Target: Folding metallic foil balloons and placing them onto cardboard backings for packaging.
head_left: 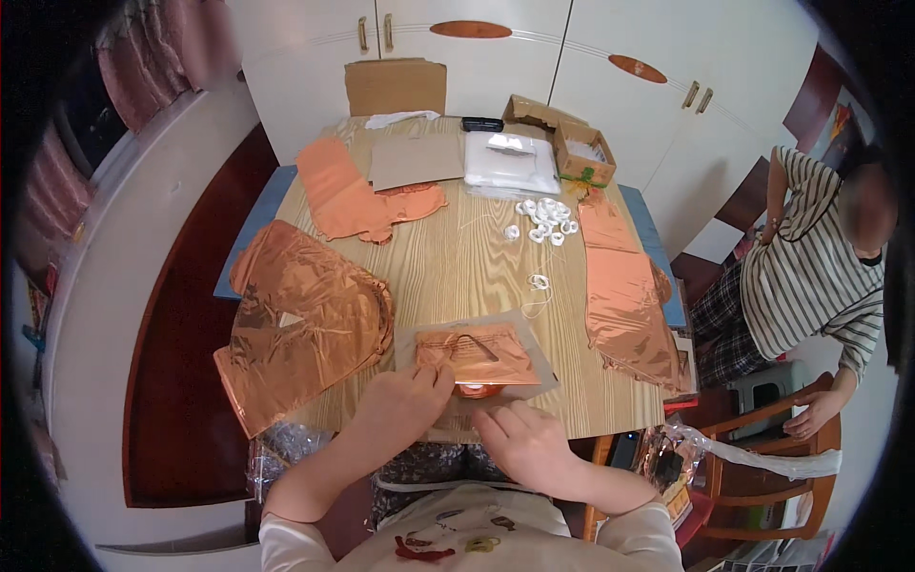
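A folded packet of shiny copper-coloured foil [496,359] lies near the table's front edge, on top of a flat greyish sheet [541,367]. My left hand [412,396] pinches the packet's left side between thumb and fingers. Just below the packet's lower edge, a small white-and-copper round bit [477,389] shows. My right hand [522,439] is close by at the front edge, its fingers curled together; what they hold, if anything, is hidden. A loose white string coil [538,283] lies beyond the packet.
Flat copper foil pieces lie left [310,319], far left [334,186] and right [624,296]. White ribbon coils [548,217], clear plastic bags [512,164], grey cardboard [415,159] and an open carton [584,153] sit farther back. A person [810,257] stands at right by a wooden chair [820,462].
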A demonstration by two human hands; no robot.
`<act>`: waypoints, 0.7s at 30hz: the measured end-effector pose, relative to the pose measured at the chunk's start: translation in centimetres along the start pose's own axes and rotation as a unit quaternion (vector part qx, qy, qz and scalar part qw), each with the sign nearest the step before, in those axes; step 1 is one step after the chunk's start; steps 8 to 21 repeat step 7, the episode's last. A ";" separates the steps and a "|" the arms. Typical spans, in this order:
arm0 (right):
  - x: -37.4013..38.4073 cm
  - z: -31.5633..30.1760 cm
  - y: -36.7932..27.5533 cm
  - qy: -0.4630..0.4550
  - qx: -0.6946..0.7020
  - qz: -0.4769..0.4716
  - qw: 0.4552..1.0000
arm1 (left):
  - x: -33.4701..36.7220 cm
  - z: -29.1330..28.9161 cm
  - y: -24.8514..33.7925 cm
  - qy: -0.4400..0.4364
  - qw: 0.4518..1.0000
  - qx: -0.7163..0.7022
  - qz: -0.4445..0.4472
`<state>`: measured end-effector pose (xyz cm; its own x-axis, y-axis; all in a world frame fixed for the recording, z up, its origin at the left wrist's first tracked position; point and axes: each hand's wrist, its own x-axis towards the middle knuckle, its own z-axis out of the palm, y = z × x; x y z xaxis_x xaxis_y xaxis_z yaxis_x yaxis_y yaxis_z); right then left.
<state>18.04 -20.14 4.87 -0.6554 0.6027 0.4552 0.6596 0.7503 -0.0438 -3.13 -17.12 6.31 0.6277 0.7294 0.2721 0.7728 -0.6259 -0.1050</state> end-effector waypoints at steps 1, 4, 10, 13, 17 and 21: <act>-0.2 0.2 -0.2 0.001 0.032 -0.007 0.999 | -0.1 0.0 0.2 -0.006 1.000 0.005 -0.003; -0.5 1.3 -0.8 -0.030 0.109 0.032 0.993 | -0.3 0.1 0.8 -0.011 1.000 0.016 -0.002; -0.4 2.6 -1.5 -0.068 0.093 0.092 0.989 | -1.0 1.1 1.2 0.004 1.000 0.029 0.009; -0.4 2.6 -1.5 -0.068 0.093 0.092 0.989 | -1.0 1.1 1.2 0.004 1.000 0.029 0.009; -0.4 2.6 -1.5 -0.068 0.093 0.092 0.989 | -1.0 1.1 1.2 0.004 1.000 0.029 0.009; -0.4 2.6 -1.5 -0.068 0.093 0.092 0.989 | -1.0 1.1 1.2 0.004 1.000 0.029 0.009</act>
